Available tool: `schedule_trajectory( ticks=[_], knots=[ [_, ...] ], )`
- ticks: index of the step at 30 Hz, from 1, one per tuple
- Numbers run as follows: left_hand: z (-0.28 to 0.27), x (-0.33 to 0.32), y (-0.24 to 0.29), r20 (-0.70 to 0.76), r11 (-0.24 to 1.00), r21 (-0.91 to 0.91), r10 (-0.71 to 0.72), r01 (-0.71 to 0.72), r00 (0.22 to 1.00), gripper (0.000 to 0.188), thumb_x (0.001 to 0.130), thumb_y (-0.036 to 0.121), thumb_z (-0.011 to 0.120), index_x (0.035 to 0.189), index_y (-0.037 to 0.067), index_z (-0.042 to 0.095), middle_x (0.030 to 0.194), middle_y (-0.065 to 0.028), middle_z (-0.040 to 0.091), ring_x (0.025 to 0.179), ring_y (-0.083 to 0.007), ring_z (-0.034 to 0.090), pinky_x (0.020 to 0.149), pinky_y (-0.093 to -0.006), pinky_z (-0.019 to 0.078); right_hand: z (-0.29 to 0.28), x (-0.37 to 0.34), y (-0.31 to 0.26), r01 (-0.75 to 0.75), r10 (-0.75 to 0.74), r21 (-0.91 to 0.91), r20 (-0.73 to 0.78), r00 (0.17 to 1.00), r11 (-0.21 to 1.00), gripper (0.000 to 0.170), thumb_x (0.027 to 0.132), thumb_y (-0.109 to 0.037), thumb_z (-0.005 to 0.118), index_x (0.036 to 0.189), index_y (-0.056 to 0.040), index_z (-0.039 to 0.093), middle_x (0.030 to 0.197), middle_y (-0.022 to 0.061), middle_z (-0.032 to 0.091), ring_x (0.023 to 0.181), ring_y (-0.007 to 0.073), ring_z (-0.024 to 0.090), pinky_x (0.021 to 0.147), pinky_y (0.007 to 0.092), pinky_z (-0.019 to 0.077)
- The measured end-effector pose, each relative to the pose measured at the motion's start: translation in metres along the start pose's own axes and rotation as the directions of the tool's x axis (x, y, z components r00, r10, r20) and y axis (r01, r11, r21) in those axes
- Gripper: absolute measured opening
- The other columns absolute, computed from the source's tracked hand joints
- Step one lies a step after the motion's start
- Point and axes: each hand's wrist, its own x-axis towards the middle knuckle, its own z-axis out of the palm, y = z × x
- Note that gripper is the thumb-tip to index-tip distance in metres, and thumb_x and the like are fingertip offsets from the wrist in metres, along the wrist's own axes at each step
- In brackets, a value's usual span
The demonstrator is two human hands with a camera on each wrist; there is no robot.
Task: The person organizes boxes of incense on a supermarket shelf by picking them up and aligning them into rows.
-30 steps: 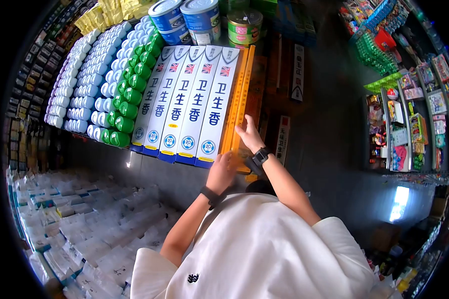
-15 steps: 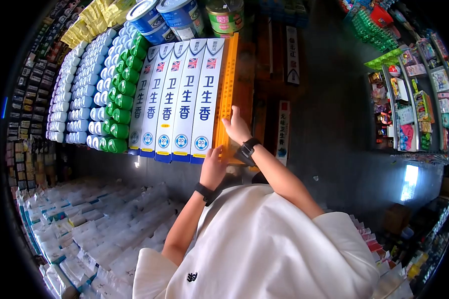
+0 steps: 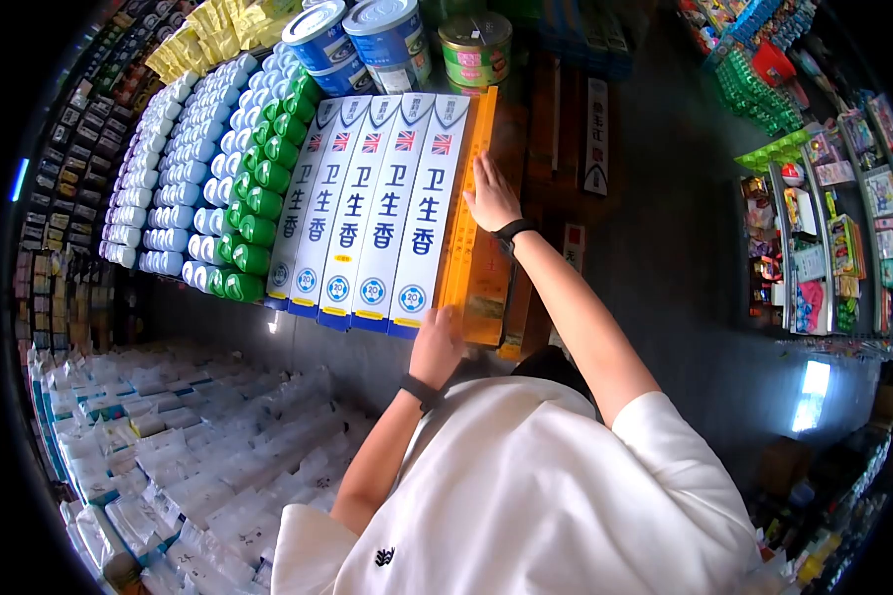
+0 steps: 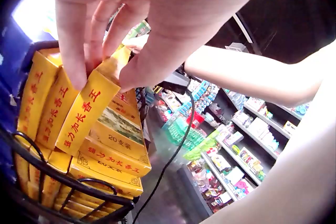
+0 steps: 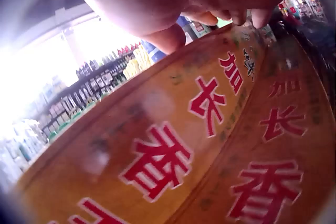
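Observation:
Long yellow-orange boxes (image 3: 458, 263) lie along the right side of a row of white boxes (image 3: 425, 208). My left hand (image 3: 438, 349) is at their near end; in the left wrist view its thumb and fingers (image 4: 79, 71) pinch the end of one narrow yellow box (image 4: 88, 111), beside similar upright ends. Farther up the row, my right hand (image 3: 494, 198) rests on the yellow boxes with its fingers stretched forward. The right wrist view has that hand (image 5: 194, 3) over the far part of an orange box (image 5: 173, 124) with red characters; its fingertips are partly hidden.
Green bottles (image 3: 260, 203) and pale rolls of goods stand left of the white boxes, with blue tins (image 3: 382, 35) and a green tin (image 3: 474, 61) behind. A black wire rack (image 4: 79, 182) edges the yellow boxes. Plastic-wrapped packs (image 3: 169, 446) lie lower left.
My right hand has moved farther up along the yellow boxes, away from my left hand, and its fingers now lie straighter. My left hand stays at the near end. The head view has shifted slightly.

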Motion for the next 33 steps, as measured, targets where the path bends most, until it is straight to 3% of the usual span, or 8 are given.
schedule_trajectory(
  ticks=[9, 16, 21, 24, 27, 28, 31, 33],
  knots=[
    [-0.008, 0.006, 0.012, 0.072, 0.995, -0.038, -0.090, 0.093, 0.993, 0.050, 0.071, 0.003, 0.060, 0.117, 0.001, 0.044, 0.103, -0.0206, 0.049, 0.091, -0.0390, 0.053, 0.077, -0.0411, 0.0471, 0.007, 0.002, 0.005, 0.025, -0.018, -0.081, 0.087, 0.996, 0.996, 0.066, 0.092, -0.032, 0.043, 0.141, 0.0019, 0.014, 0.150, 0.0154, 0.005, 0.139, 0.0262, 0.010, 0.112, 0.0343, 0.0165],
    [-0.004, 0.000, 0.012, 0.073, 0.977, 0.211, -0.042, 0.025, 0.996, 0.048, 0.074, 0.003, 0.063, 0.120, 0.004, 0.051, 0.105, -0.0156, 0.047, 0.101, -0.0330, 0.048, 0.084, -0.0384, 0.0438, 0.016, 0.001, 0.014, 0.041, -0.023, -0.136, 0.130, 0.991, 0.990, 0.068, 0.094, -0.039, 0.038, 0.142, 0.0007, 0.011, 0.151, 0.0152, 0.004, 0.139, 0.0269, 0.008, 0.112, 0.0366, 0.0145],
    [-0.004, 0.002, -0.007, 0.066, 0.879, 0.466, 0.077, -0.099, 0.995, 0.071, 0.076, 0.025, 0.064, 0.138, 0.011, 0.033, 0.147, -0.0066, 0.024, 0.134, -0.0267, 0.024, 0.107, -0.0390, 0.0255, 0.014, -0.001, 0.009, 0.082, -0.046, -0.267, 0.136, 0.990, 0.960, 0.070, 0.094, -0.044, 0.036, 0.143, -0.0004, 0.013, 0.151, 0.0150, 0.007, 0.139, 0.0268, 0.007, 0.112, 0.0381, 0.0117],
    [-0.003, 0.004, -0.021, 0.142, 0.830, 0.532, 0.109, -0.169, 0.984, 0.076, 0.075, 0.036, 0.062, 0.141, 0.013, 0.029, 0.149, -0.0002, 0.022, 0.137, -0.0200, 0.020, 0.109, -0.0402, 0.0222, 0.022, -0.002, 0.008, 0.161, -0.139, -0.258, 0.099, 0.985, 0.953, 0.070, 0.093, -0.044, 0.039, 0.142, -0.0012, 0.014, 0.150, 0.0147, 0.008, 0.139, 0.0265, 0.006, 0.112, 0.0379, 0.0122],
    [-0.015, 0.002, -0.021, 0.203, 0.810, 0.545, 0.121, -0.215, 0.972, 0.081, 0.074, 0.042, 0.062, 0.142, 0.014, 0.027, 0.148, 0.0014, 0.023, 0.137, -0.0183, 0.019, 0.110, -0.0408, 0.0205, 0.008, 0.011, 0.003, 0.134, -0.036, -0.293, 0.320, 0.947, 0.947, 0.073, 0.092, -0.045, 0.040, 0.143, -0.0002, 0.013, 0.151, 0.0139, 0.008, 0.140, 0.0254, 0.006, 0.113, 0.0375, 0.0113],
    [-0.023, 0.005, -0.018, 0.241, 0.829, 0.509, 0.119, -0.230, 0.963, 0.082, 0.073, 0.043, 0.062, 0.142, 0.015, 0.027, 0.148, 0.0013, 0.023, 0.137, -0.0185, 0.019, 0.110, -0.0409, 0.0202, -0.006, 0.016, 0.000, 0.177, -0.076, -0.301, 0.319, 0.945, 0.937, 0.069, 0.089, -0.041, 0.047, 0.139, 0.0007, 0.025, 0.147, 0.0176, 0.021, 0.137, 0.0285, 0.018, 0.110, 0.0382, 0.0199],
    [-0.023, 0.009, -0.029, 0.289, 0.833, 0.475, 0.159, -0.286, 0.944, 0.088, 0.070, 0.046, 0.064, 0.142, 0.016, 0.025, 0.148, 0.0015, 0.023, 0.137, -0.0180, 0.019, 0.111, -0.0406, 0.0188, -0.042, 0.054, -0.004, -0.143, 0.099, 0.079, 0.407, 0.908, 0.986, 0.057, 0.087, -0.034, 0.052, 0.130, 0.0024, 0.038, 0.136, 0.0206, 0.039, 0.127, 0.0327, 0.035, 0.105, 0.0402, 0.0301],
    [-0.020, 0.010, -0.039, 0.299, 0.799, 0.502, 0.200, -0.331, 0.933, 0.089, 0.069, 0.046, 0.065, 0.143, 0.016, 0.024, 0.148, 0.0015, 0.023, 0.137, -0.0175, 0.019, 0.111, -0.0404, 0.0183, -0.018, 0.078, 0.026, -0.068, 0.071, -0.028, 0.140, 0.988, 0.997, 0.049, 0.086, -0.029, 0.054, 0.125, -0.0008, 0.044, 0.128, 0.0197, 0.047, 0.117, 0.0356, 0.044, 0.101, 0.0426, 0.0342]
  ],
)
